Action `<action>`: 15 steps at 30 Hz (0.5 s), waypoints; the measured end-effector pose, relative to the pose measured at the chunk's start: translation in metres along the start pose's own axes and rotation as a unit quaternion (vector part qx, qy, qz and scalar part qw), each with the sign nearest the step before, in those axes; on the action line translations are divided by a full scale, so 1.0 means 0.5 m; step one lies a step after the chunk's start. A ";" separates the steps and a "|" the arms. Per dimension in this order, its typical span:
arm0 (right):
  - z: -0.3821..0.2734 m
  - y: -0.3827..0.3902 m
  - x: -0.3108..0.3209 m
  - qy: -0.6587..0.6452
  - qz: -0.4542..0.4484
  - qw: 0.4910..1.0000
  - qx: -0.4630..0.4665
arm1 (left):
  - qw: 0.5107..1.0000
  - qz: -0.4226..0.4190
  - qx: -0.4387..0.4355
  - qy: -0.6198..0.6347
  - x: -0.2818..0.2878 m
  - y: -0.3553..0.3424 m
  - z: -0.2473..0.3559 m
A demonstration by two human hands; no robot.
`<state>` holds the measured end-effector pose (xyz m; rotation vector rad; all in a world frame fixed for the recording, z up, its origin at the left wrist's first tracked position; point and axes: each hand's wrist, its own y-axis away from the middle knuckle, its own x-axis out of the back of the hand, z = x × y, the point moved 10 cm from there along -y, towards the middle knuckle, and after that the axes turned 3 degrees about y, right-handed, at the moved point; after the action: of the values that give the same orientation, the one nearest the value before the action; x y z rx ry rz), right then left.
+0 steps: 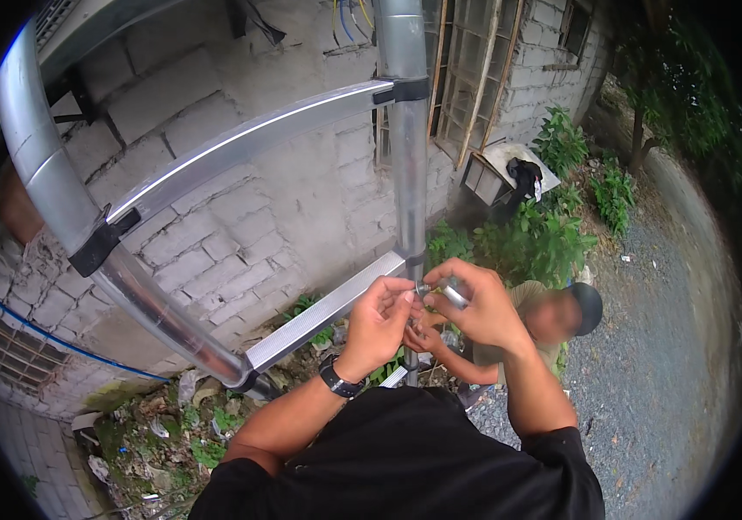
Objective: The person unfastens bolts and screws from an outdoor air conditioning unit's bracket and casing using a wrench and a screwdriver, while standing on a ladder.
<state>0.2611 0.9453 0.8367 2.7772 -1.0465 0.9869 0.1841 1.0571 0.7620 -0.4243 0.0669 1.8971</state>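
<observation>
A small, shiny silver fitting [423, 289] sits between both hands, pinched by the fingers of the left hand [377, 325]. The right hand's [485, 310] fingers curl around a smooth silver cylinder [455, 295] just beside it. The ladder's metal upright [410, 173] rises just beyond; gravel [618, 381] spreads rightward, well apart.
</observation>
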 end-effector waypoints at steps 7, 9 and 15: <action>0.034 0.040 0.014 -0.033 0.034 0.999 -0.015 | 0.998 -0.047 0.034 -0.005 -0.028 -0.004 -0.037; 0.045 0.050 0.019 -0.020 0.062 0.998 0.021 | 0.997 -0.065 0.036 -0.013 -0.039 -0.008 -0.044; 0.069 0.099 0.025 0.039 0.097 0.994 -0.012 | 0.995 -0.099 0.032 0.003 -0.066 0.005 -0.075</action>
<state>0.2577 0.8919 0.8061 2.6318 -1.3278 1.0837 0.2015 1.0172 0.7374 -0.3786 0.0867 1.6934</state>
